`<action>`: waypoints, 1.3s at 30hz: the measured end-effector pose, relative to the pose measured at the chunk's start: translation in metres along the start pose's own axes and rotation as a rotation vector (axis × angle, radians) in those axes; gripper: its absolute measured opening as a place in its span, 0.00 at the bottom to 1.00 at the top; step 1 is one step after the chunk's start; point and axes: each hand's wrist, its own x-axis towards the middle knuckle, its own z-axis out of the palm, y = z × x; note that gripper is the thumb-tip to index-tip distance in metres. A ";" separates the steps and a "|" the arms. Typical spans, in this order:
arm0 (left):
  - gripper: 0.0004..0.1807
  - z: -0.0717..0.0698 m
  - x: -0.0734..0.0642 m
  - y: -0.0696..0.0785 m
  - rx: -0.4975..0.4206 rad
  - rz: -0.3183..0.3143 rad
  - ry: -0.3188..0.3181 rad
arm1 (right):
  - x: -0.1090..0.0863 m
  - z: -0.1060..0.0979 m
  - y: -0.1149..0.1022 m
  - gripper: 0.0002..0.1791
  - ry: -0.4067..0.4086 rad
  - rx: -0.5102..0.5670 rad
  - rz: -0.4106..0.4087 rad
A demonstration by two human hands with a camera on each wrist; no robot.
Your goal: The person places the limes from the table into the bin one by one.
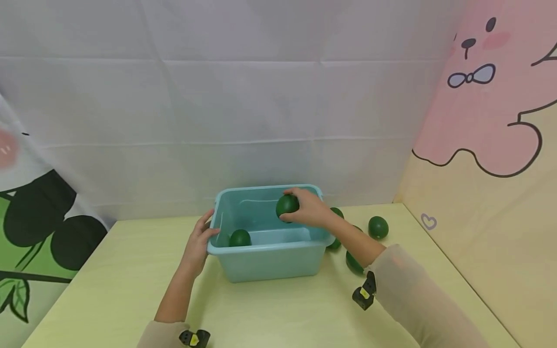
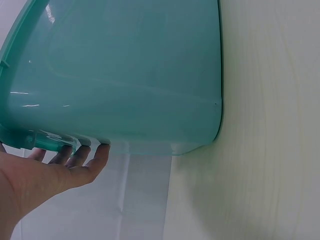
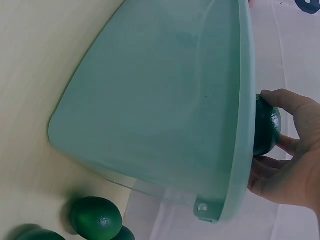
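Note:
A light teal plastic basin [image 1: 270, 263] stands on the table. My left hand [image 1: 197, 246] holds its left end, the thumb at the rim and the other fingers against the outside under the lip. Over the basin's right half, my right hand [image 1: 310, 209] grips a dark green round fruit [image 1: 287, 205] between thumb and fingers. In the right wrist view that held fruit [image 3: 267, 125] shows just past the rim, partly hidden by it. Another green fruit [image 1: 240, 238] lies inside at the left, its lower part behind the front wall.
Several more green fruits lie on the table right of the basin, one [image 1: 378, 227] farthest right and another [image 1: 354, 263] partly behind my right forearm. A white cloth [image 1: 243, 106] hangs behind the pale yellow table [image 1: 130, 270]. A printed wall panel [image 1: 474, 203] borders the right side.

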 end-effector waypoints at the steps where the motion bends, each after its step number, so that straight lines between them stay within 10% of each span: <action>1: 0.34 0.000 0.000 0.000 -0.001 -0.001 0.001 | 0.000 0.001 -0.001 0.36 0.000 0.000 -0.001; 39: 0.34 0.001 -0.002 -0.001 -0.003 0.028 -0.014 | 0.022 0.053 0.003 0.36 -0.054 0.052 0.008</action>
